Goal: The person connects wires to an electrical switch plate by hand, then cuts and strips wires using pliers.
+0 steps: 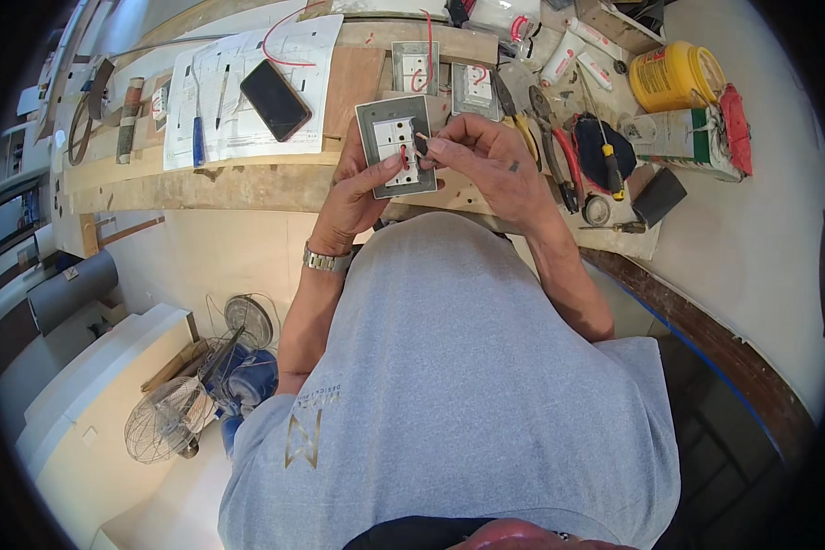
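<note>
My left hand (350,200) grips a grey-rimmed electrical wall plate (371,151) over the near edge of the workbench. The plate's back faces up, with white modules in its middle and a short red wire (403,158) looped at them. My left thumb presses beside that wire. At the plate's right side, my right hand (497,170) pinches a small dark piece (421,144) against the modules; its exact kind is hard to make out. Just beyond lie two similar plates, one with a red wire (429,37) rising from it, the other a plate (476,90) with a short red loop.
On the left, a phone (276,101), pen (222,96) and blue screwdriver (198,139) lie on a printed drawing (247,53). To the right are pliers (559,151), a yellow-handled screwdriver (610,165), white tubes (564,57) and a yellow tub (665,81). A fan (167,420) stands below left.
</note>
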`<state>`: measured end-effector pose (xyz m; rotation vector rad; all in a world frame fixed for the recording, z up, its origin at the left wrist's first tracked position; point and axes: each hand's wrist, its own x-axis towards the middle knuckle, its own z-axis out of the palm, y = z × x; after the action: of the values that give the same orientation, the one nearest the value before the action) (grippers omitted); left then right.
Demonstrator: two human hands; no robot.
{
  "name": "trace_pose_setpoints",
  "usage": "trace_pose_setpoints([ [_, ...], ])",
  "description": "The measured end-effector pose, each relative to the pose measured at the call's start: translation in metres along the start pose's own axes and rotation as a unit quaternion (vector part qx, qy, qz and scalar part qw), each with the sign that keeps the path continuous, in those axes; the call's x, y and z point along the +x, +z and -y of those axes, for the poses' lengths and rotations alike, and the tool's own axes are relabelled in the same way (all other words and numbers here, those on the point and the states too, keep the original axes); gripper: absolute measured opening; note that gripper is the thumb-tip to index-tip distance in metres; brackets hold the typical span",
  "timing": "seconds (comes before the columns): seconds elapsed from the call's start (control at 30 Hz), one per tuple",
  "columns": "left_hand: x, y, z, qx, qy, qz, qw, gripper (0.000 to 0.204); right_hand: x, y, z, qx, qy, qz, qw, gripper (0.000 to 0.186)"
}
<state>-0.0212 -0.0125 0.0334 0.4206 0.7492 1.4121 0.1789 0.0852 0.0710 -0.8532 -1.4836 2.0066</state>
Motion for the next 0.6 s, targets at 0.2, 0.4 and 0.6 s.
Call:
trace_pose_setpoints([
  [0.2,-0.005,0.001,-0.007,0.032,0.013,0.012,0.999,0.072,0.000,0.012,-0.005,0.006,-0.007,-0.013,1.000,0.027],
  [0.4,-0.007,0.002,-0.009,0.078,0.054,0.010,0.995,0.070,0.000,0.020,-0.010,-0.031,-0.034,-0.021,0.999,0.026],
  [0.6,-0.003,-0.002,-0.005,0.128,0.106,0.018,0.986,0.070,-0.007,0.035,-0.002,-0.211,-0.153,-0.069,0.963,0.020],
])
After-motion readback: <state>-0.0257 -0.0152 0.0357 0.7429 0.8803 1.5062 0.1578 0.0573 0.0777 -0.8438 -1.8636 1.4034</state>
